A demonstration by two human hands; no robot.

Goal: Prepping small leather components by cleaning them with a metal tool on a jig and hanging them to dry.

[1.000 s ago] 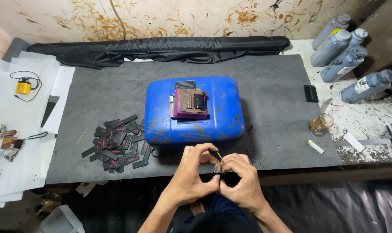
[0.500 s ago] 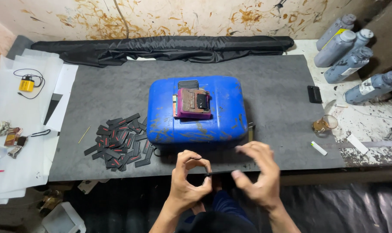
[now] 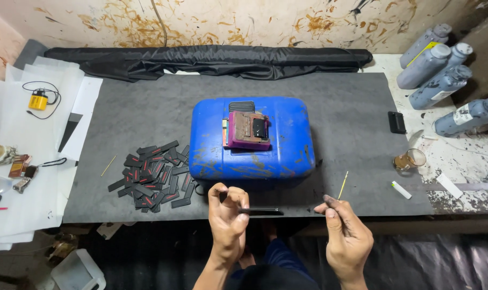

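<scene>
Black strip (image 3: 261, 211), thin and flat, sits level over the near edge of the desk (image 3: 356, 113), pinched at one end by the left hand (image 3: 229, 215). The right hand (image 3: 345, 236) grips a slender yellowish stick (image 3: 342, 186) between fingertips, tip raised, apart from the strip. What the stick carries is too small to tell. Working well here likely means keeping the strip steady and flat, close to the pile of similar black pieces (image 3: 153, 174) beside the blue container (image 3: 252, 138).

Paint-spattered cream wall (image 3: 265, 21) behind the worktop (image 3: 351, 107), whose dark grey mat meets it under rolled black fabric (image 3: 201, 59).
</scene>
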